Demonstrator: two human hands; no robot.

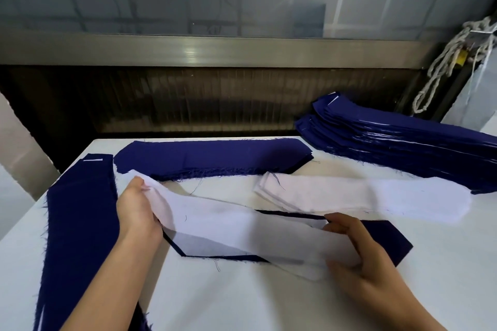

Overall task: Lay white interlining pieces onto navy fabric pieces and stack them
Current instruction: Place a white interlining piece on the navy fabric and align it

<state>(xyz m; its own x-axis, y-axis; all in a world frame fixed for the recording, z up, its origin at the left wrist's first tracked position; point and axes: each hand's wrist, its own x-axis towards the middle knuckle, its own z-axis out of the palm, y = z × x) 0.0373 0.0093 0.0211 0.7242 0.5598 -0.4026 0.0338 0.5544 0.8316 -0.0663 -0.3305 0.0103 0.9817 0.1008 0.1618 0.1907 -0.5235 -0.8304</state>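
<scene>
Laying an interlining [228, 226] over the navy piece [382, 239] on the table [242, 295] — left hand [137, 209] pinches its raised end, right hand [357, 252] grips the other. Next, likely: align edges, lower, smooth flat.

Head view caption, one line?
Left hand and right hand hold a white interlining piece over a navy fabric piece.

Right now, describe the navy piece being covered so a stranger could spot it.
On the white table, look between the left hand and right hand. The navy piece lies flat there under the white interlining piece they hold. Unlike the navy stacks around it, white covers most of it; only its right end and thin edges show.
</scene>
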